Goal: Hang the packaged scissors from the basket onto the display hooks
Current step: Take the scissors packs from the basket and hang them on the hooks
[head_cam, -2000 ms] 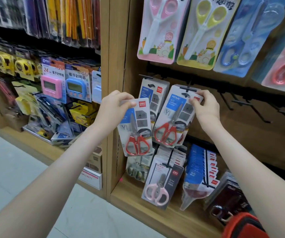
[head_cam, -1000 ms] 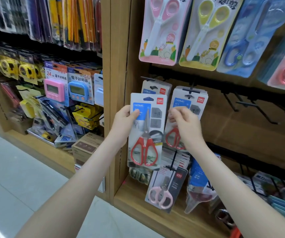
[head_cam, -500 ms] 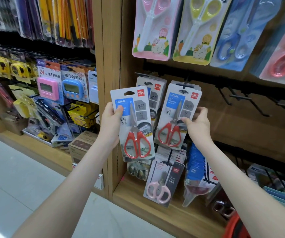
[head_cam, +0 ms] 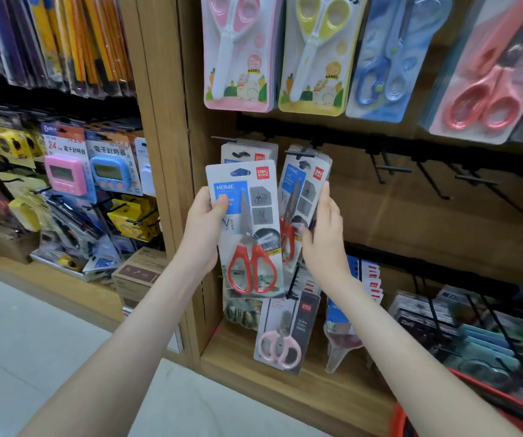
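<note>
My left hand [head_cam: 202,231] grips a packaged pair of red-handled scissors [head_cam: 247,228] by its left edge, thumb on the blue label, held upright in front of the shelf. Behind it hangs another grey pack [head_cam: 249,151] on a hook. To the right, a stack of the same red scissors packs [head_cam: 304,197] hangs on a hook, and my right hand [head_cam: 325,238] holds that stack along its right edge. Empty black display hooks [head_cam: 389,168] stick out further right. The red basket [head_cam: 462,408] shows at the bottom right corner.
Large children's scissors packs [head_cam: 238,52] hang along the top row. A pink-handled scissors pack [head_cam: 285,332] and blue-white packs [head_cam: 364,279] hang below. A wooden upright [head_cam: 159,152] divides off the left bay with timers [head_cam: 64,175] and tape measures. A wooden shelf [head_cam: 285,389] runs underneath.
My left hand has brought its scissors pack closer to the hanging stack and a bit higher. My right hand has shifted up along the stack's right edge, turning the stack sideways.
</note>
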Tool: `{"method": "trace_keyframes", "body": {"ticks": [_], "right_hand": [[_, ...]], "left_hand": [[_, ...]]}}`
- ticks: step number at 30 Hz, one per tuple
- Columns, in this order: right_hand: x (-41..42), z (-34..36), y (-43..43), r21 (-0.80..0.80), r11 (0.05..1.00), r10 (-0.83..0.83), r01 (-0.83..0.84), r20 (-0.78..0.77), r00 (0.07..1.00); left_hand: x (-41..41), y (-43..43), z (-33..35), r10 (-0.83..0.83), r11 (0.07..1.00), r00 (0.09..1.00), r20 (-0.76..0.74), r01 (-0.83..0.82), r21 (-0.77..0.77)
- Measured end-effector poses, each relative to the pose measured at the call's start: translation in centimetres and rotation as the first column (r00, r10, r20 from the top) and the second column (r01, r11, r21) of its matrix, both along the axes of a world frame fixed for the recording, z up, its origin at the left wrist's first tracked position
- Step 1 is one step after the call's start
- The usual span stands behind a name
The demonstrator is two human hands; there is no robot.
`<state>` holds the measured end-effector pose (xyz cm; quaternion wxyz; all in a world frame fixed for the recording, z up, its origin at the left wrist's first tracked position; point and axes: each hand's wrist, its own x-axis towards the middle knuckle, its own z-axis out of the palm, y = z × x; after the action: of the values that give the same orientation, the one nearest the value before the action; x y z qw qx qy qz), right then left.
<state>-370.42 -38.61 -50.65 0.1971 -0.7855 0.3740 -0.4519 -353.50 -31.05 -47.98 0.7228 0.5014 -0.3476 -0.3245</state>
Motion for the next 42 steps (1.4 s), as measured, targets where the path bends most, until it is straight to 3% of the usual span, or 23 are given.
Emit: {"method": "trace_keyframes", "body": {"ticks": [2,4,7,11,13,18,27,29,33,34,37,42], "right_hand": [[-0.5,0.7,0.3,-0.061,0.998,0.011,-0.009,0.034,0.999],[-1.0,1.7,0.7,-0.098,0.989,0.123,-0.113,0.099,0.987],[-1.7,3.1,1.5,-0.043,0.957,0.290,-0.287,0.181,0.940],[-2.3,3.4,1.0,0.009,0.937,0.330,-0.349,0.304,0.894],[-2.5,3.4,0.8,0.029,0.937,0.330,-0.348,0.252,0.910],[-2.5,3.1,-0.4,0.024,0.977,0.213,-0.212,-0.048,0.976],[-1.4,4.3,-2.1,-0.009,0.993,0.111,-0.114,-0.168,0.980],[-1.1,4.3,-2.5,0.015,0.996,0.091,-0.089,-0.202,0.975],[-1.0,3.9,-3.6,0.001,0.999,0.050,-0.051,-0.192,0.980],[-1.1,3.8,-3.8,0.004,0.999,0.047,-0.048,-0.195,0.980],[-1.7,3.1,-4.0,0.057,0.997,0.072,-0.060,-0.235,0.969],[-4.8,0.8,-3.6,0.152,0.980,0.155,-0.126,-0.199,0.968]], "left_hand": [[-0.7,-0.1,0.4,-0.053,0.999,0.998,0.026,0.053,-0.003],[-1.7,-0.5,0.8,-0.101,0.995,0.993,0.061,0.101,0.008],[-3.3,-1.5,1.3,-0.127,0.992,0.987,0.102,0.125,0.028],[-4.3,-2.7,1.4,-0.107,0.994,0.983,0.147,0.100,0.055],[-4.6,-3.2,1.3,-0.095,0.994,0.976,0.195,0.084,0.063],[-5.6,-3.9,1.1,-0.065,0.998,0.958,0.281,0.055,0.043],[-5.7,-5.6,0.8,0.088,0.995,0.911,0.402,-0.064,-0.073],[-5.7,-6.0,0.3,0.160,0.987,0.823,0.545,-0.151,-0.062],[-6.4,-6.7,-1.2,0.171,0.954,0.437,0.883,-0.299,-0.036],[-6.7,-7.0,-1.6,0.140,0.956,0.400,0.906,-0.293,-0.018],[-7.4,-7.7,-2.3,0.083,0.963,0.417,0.905,-0.267,0.034],[-8.1,-8.2,-2.9,0.091,0.938,0.342,0.935,-0.345,0.035]]}}
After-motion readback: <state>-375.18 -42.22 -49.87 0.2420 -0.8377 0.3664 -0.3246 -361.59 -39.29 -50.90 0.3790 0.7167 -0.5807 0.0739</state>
